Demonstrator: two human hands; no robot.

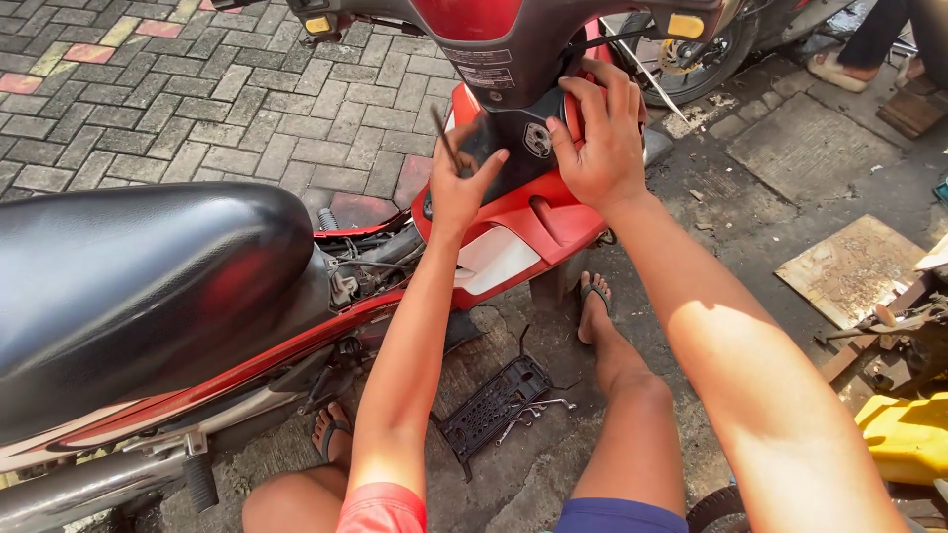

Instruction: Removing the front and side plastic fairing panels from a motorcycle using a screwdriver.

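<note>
Your left hand (456,188) pinches a thin dark metal tool (446,141) between thumb and fingers, its shaft slanting up beside the glossy red plastic fairing (523,222) of the motorcycle. Your right hand (597,148) lies spread and flat on the smooth black centre panel (513,133), gripping nothing. A perforated black tray (494,403) rests on rough concrete below.
</note>
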